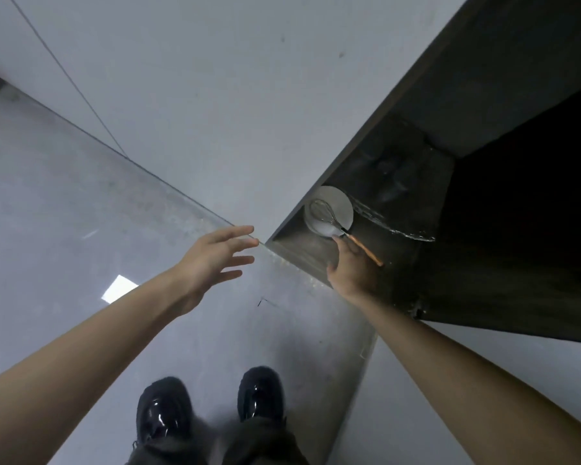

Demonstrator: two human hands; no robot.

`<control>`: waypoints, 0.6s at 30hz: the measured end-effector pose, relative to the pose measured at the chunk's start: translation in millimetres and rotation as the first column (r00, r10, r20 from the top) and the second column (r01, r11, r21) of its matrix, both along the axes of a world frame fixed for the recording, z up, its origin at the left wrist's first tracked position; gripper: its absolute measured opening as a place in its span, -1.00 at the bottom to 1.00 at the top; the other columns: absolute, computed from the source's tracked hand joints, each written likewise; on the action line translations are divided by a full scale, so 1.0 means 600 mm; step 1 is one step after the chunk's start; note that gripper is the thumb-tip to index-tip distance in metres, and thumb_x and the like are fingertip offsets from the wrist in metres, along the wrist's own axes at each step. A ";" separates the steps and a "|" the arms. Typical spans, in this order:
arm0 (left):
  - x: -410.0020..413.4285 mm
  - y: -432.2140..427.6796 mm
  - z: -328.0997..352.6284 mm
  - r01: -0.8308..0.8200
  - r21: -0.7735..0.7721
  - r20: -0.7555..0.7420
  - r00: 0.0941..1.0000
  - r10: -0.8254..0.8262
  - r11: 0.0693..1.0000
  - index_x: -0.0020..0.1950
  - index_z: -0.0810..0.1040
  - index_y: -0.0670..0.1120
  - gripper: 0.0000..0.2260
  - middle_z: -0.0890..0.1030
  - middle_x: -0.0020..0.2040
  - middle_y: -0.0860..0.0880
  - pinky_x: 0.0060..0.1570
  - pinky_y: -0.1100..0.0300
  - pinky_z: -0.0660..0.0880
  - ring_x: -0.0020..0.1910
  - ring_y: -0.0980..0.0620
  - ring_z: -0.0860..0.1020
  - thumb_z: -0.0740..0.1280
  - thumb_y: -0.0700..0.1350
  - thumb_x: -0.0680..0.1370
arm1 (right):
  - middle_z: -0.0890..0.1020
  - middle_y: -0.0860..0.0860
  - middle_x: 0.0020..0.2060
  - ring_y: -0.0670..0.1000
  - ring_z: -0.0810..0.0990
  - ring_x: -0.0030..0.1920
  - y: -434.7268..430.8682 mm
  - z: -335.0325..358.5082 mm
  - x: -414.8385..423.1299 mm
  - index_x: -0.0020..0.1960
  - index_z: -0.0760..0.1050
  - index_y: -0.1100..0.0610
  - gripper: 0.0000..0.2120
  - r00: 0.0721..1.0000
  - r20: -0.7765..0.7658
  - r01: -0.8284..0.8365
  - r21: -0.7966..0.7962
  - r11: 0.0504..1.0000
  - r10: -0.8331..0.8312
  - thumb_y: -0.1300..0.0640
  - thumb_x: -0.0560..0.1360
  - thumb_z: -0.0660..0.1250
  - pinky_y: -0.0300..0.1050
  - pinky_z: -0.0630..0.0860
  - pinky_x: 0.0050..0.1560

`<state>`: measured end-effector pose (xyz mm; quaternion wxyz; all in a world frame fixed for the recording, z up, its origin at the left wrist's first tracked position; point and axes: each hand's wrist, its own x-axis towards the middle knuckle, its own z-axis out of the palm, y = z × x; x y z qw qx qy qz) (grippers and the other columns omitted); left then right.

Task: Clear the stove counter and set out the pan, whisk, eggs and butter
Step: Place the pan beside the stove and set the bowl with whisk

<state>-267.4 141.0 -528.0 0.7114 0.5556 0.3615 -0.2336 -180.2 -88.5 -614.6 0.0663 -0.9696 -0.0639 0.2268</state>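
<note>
You are at the fetching stage, and by my judgement early in the job. The whisk [345, 234] has not left the dark open cupboard [399, 182], and neither the stove tabletop nor the pan, eggs or butter is in view, so how far the clearing has got cannot be told from here. Your right grip [353, 266] is reaching into the cupboard, with its fingertips at the near rim of a white bowl [344, 199], just ahead of it. The whisk lies tilted, its wire head resting in that bowl. I cannot tell whether this grip has closed on the handle or the bowl, or only touches them, because the fingers are hidden behind the back of the hand. The whisk's long axis runs on a diagonal. The wire head points away from you and to the left, just beyond the right grip's fingertips. The orange handle points back toward you and to the right, passing close along the outer side of that grip. Your left grip [215, 260] hangs in the air outside the cupboard, well to the left of the right one, with its fingers spread and nothing in it. What is left, as I judge it, is lifting the whisk out, then everything else on the list.
</note>
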 end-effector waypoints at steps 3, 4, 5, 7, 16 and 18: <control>0.015 -0.005 -0.048 0.046 0.002 0.027 0.999 -0.046 0.999 0.30 0.51 0.04 -0.69 0.60 0.19 0.04 0.15 0.13 0.51 0.11 0.05 0.60 0.34 -0.10 0.55 | 0.24 0.08 0.49 0.14 0.25 0.45 0.000 -0.053 0.023 0.48 0.22 0.01 -0.42 0.995 0.072 -0.066 -0.080 0.995 0.072 0.16 0.51 0.31 0.03 0.27 0.42; 0.022 -0.008 -0.062 0.056 -0.003 0.038 0.998 -0.055 0.998 0.29 0.51 0.05 -0.69 0.60 0.18 0.04 0.14 0.14 0.51 0.10 0.05 0.60 0.35 -0.10 0.55 | 0.22 0.10 0.50 0.15 0.23 0.46 -0.001 -0.067 0.032 0.46 0.24 -0.01 -0.43 0.992 0.091 -0.083 -0.093 0.992 0.091 0.16 0.50 0.32 0.06 0.26 0.43; 0.028 -0.010 -0.080 0.061 -0.007 0.049 0.997 -0.061 0.998 0.28 0.52 0.05 -0.70 0.60 0.18 0.04 0.13 0.15 0.51 0.10 0.05 0.60 0.35 -0.11 0.55 | 0.21 0.12 0.50 0.16 0.21 0.46 -0.002 -0.086 0.041 0.45 0.26 -0.02 -0.45 0.988 0.112 -0.098 -0.105 0.990 0.110 0.16 0.50 0.32 0.08 0.23 0.44; 0.041 -0.017 -0.104 0.063 -0.026 0.067 0.996 -0.061 0.998 0.27 0.53 0.04 -0.71 0.62 0.16 0.04 0.12 0.15 0.52 0.10 0.03 0.60 0.35 -0.12 0.55 | 0.21 0.15 0.50 0.17 0.20 0.47 -0.006 -0.109 0.058 0.42 0.29 -0.05 -0.49 0.980 0.131 -0.128 -0.149 0.981 0.148 0.13 0.51 0.33 0.07 0.17 0.47; 0.085 -0.058 -0.207 0.173 -0.025 0.113 0.979 -0.169 0.985 0.21 0.56 0.07 -0.75 0.63 0.11 0.09 0.22 0.09 0.49 0.13 0.03 0.60 0.35 -0.12 0.54 | 0.38 0.12 0.40 0.12 0.36 0.34 -0.026 -0.210 0.101 0.30 0.47 0.06 -0.66 0.909 0.271 -0.246 -0.266 0.932 0.317 0.05 0.54 0.29 0.03 0.16 0.43; 0.086 -0.064 -0.217 0.199 -0.024 0.112 0.974 -0.195 0.980 0.21 0.56 0.08 -0.75 0.64 0.10 0.10 0.20 0.11 0.50 0.12 0.03 0.60 0.35 -0.12 0.54 | 0.38 0.13 0.38 0.12 0.38 0.30 -0.027 -0.222 0.108 0.25 0.51 0.08 -0.70 0.910 0.279 -0.228 -0.280 0.932 0.306 0.03 0.56 0.27 -0.02 0.27 0.35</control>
